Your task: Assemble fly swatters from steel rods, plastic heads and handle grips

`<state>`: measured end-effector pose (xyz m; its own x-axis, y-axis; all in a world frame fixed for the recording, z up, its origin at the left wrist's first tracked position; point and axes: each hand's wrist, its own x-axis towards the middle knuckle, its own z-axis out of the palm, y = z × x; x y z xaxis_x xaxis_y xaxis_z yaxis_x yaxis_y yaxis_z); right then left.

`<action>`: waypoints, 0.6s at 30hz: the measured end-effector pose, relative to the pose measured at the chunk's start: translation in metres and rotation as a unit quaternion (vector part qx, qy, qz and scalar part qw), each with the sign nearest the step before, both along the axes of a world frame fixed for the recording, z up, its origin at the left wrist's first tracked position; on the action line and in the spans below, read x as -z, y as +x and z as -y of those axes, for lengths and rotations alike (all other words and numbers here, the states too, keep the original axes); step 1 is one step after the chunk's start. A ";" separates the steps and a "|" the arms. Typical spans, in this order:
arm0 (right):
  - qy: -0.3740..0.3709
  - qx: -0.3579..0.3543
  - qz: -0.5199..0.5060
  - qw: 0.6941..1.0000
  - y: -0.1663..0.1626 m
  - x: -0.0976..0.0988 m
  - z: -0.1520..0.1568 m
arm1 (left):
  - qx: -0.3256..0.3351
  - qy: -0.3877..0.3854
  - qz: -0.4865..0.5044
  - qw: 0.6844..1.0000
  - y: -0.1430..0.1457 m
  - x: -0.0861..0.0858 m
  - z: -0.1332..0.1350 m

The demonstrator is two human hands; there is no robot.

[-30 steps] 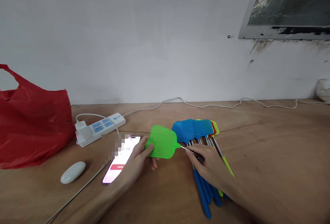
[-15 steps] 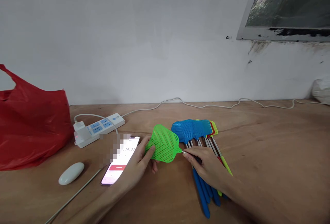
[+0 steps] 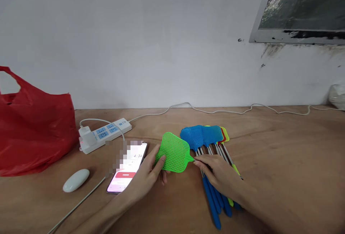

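Between my two hands is a fly swatter with a bright green perforated head (image 3: pixel 174 152). My left hand (image 3: pixel 153 166) grips the head's left edge, thumb on top and fingers beneath. At the narrow neck, my right hand (image 3: pixel 215 171) pinches the thin metal shaft; most of the shaft and any handle are hidden by that hand. Beneath and beyond the right hand lies a pile of fly swatters with blue heads (image 3: pixel 192 137), plus red and yellow ones at its right side. Their blue handles (image 3: pixel 211 205) point toward me.
A lit phone (image 3: pixel 126 171) lies left of my left hand, beside a white computer mouse (image 3: pixel 76 180). Behind them sits a power strip (image 3: pixel 104 133) with a plugged-in adapter. A red plastic bag (image 3: pixel 37 130) stands far left. A white cable (image 3: pixel 221 111) runs along the wall.
My right hand has slid slightly along the shaft toward the green head's neck. The view has shifted a little; the left hand keeps its hold on the head.
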<state>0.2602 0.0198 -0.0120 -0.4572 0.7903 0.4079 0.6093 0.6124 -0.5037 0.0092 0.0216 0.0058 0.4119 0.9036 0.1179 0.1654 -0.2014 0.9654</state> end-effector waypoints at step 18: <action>0.066 0.037 0.063 0.995 -0.001 0.003 -0.001 | 0.022 -0.024 -0.011 0.999 -0.002 0.004 -0.004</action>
